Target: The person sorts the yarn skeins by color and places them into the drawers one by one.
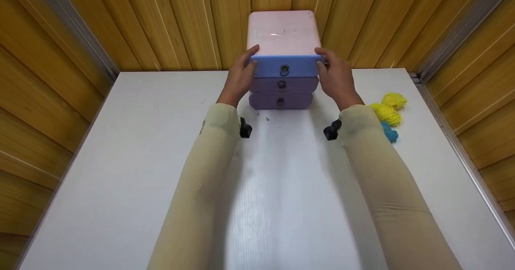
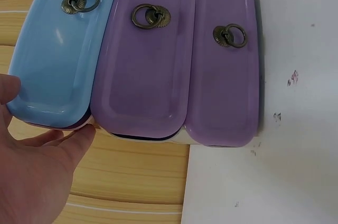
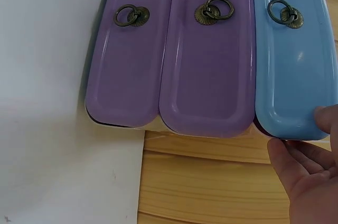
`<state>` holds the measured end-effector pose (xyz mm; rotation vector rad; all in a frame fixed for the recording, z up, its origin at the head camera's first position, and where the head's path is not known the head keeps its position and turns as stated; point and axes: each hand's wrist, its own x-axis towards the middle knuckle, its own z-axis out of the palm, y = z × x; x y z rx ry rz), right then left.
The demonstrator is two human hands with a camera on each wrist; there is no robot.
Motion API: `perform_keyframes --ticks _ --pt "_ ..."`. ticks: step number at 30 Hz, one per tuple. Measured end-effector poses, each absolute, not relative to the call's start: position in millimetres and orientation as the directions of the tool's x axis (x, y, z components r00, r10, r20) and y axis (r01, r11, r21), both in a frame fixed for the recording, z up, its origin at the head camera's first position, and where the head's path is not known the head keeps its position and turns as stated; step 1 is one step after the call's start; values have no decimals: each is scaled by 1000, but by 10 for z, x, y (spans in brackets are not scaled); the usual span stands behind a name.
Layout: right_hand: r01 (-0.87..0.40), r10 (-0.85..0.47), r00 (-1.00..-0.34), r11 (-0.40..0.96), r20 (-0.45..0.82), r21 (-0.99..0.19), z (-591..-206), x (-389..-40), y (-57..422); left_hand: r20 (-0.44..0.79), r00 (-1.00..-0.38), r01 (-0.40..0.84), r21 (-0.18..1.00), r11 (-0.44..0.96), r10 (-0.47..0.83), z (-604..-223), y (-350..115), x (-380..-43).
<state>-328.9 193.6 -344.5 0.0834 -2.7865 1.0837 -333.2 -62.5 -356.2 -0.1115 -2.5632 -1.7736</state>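
A small chest of drawers with a pink top (image 1: 285,30) stands at the far edge of the table. Its top drawer (image 1: 267,66) has a blue front; below are a purple middle drawer (image 1: 263,85) and a purple bottom drawer (image 1: 263,101), each with a brass ring pull. My left hand (image 1: 238,79) grips the left end of the blue drawer, thumb on its front, other fingers at the side behind the edge. My right hand (image 1: 338,77) grips the right end likewise. A thin dark gap shows behind the blue front in both wrist views.
Two yellow yarn balls (image 1: 386,115) and a blue yarn ball (image 1: 389,132) lie right of the chest, partly behind the right sleeve. Wood-look panels (image 1: 181,28) rise behind and beside the white table (image 1: 141,161). Small dark marks dot the tabletop before the chest.
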Motion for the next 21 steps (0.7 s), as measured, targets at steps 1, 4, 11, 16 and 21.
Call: perform_keyframes --ticks 1,4,11,16,21 --pt "-123 -4 -984 742 179 -660 -3449 -3288 1926 59 -997 70 934 349 42 -3562 -636 -3335" --pt "-160 -21 -976 742 216 -651 -3457 -3284 1891 47 -998 55 937 344 31 -3562 -669 -3340" --pt "-178 -30 -972 737 232 -652 -3466 -3275 1830 7 -1000 10 954 298 13 -3543 -711 -3308" --pt "-169 -24 -973 745 228 -646 -3445 -3302 1863 47 -999 46 960 276 6 -3516 -674 -3325" --pt "-140 -17 -981 748 192 -649 -3455 -3323 1908 87 -996 73 954 290 -36 -3499 -620 -3373"
